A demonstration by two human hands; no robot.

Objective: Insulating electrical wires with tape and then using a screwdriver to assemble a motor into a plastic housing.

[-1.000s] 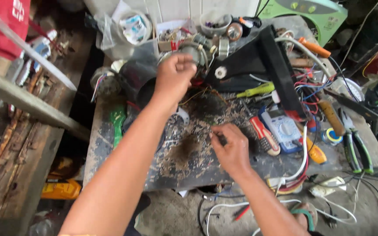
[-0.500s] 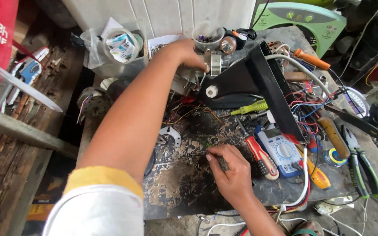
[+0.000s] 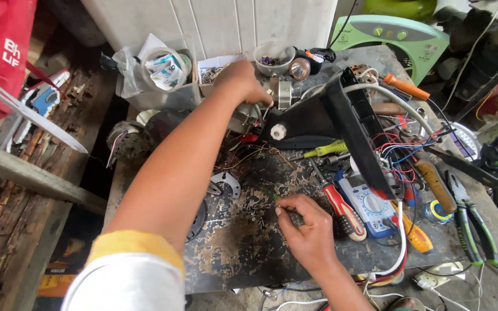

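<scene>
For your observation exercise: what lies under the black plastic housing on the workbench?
Under the black plastic housing, red, blue and white wires spill out beside a blue multimeter. A yellow-green screwdriver pokes from beneath. What is deeper underneath is covered.

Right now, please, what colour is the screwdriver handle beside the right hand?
Red with black, clearest in the head view: screwdriver handle beside right hand.

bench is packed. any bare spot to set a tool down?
One bare patch: the worn benchtop at the front, between the left arm and the right hand. Right of it, the red-handled screwdriver, multimeter and pliers crowd the surface; tubs line the back.
</scene>
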